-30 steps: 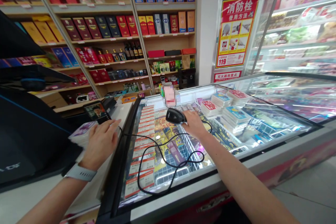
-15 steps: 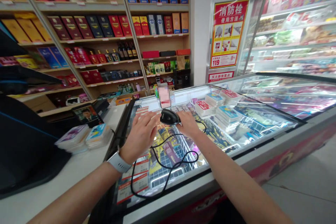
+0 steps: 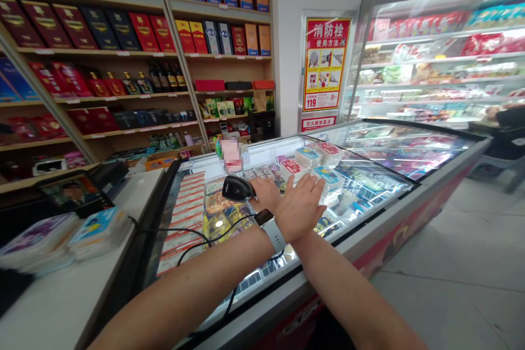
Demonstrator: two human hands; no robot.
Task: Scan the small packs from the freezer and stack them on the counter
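My left hand [image 3: 299, 208] lies flat with its fingers spread, crossing over my right wrist above the glass freezer lid, and a white-banded smartwatch [image 3: 272, 233] sits on that wrist. My right hand [image 3: 266, 194] is partly under it, its fingers curled on the rear of a black handheld barcode scanner [image 3: 238, 188]. The scanner's black cable [image 3: 164, 228] trails across the glass toward the counter. A pixelated, blurred item [image 3: 230, 156] stands beyond the scanner at the freezer's far end.
Stacks of packaged cards [image 3: 98, 232] lie on the white counter [image 3: 82, 301] to my left, behind its edge. Shelves of boxed liquor [image 3: 123, 33] line the back wall. A lit chilled display case [image 3: 435, 65] stands at the right, with a person [image 3: 508, 131] beside it.
My left hand has moved right from beside my right hand and now crosses over my right wrist. The view has swung left, and the scanner stays under my right hand.
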